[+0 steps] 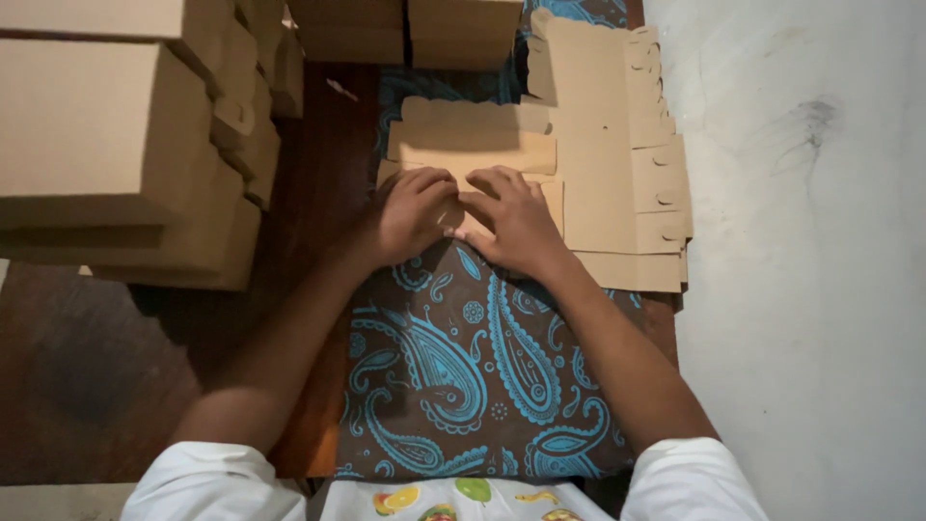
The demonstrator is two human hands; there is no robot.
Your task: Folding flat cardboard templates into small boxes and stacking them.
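Observation:
A flat brown cardboard box blank (477, 150) lies on a dark cloth with a blue paisley pattern (463, 367). My left hand (410, 212) and my right hand (511, 217) press side by side on the blank's near edge, fingers bent over a folded flap. The fingertips of both hands nearly meet at the middle. Part of the blank's near edge is hidden under my hands.
A stack of flat box blanks (627, 145) lies to the right, by a pale wall (801, 241). Folded brown boxes (116, 145) are piled at the left, with more boxes (405, 34) at the far edge. The wooden floor (87, 376) shows at the lower left.

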